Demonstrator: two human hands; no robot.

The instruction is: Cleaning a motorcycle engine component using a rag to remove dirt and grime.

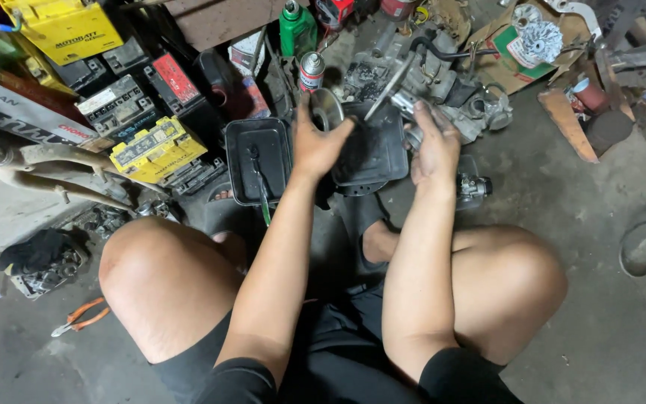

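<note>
I squat on a concrete floor, knees apart. My left hand (315, 142) grips a round shiny metal disc-shaped part (327, 110) above a black square tray (374, 153). My right hand (435, 146) holds a small grey metal part at its fingertips, and a thin metal rod (387, 90) slants up from between the hands. A second black tray (257, 161) with a green-handled tool (263, 196) lying in it sits to the left.
An engine block (443, 82) lies beyond the trays, with a spray can (311, 71) and green bottle (297, 28) behind. Yellow and black batteries (155, 146) crowd the left. Orange-handled pliers (80, 316) lie by my left knee. A carburettor (474, 187) sits right.
</note>
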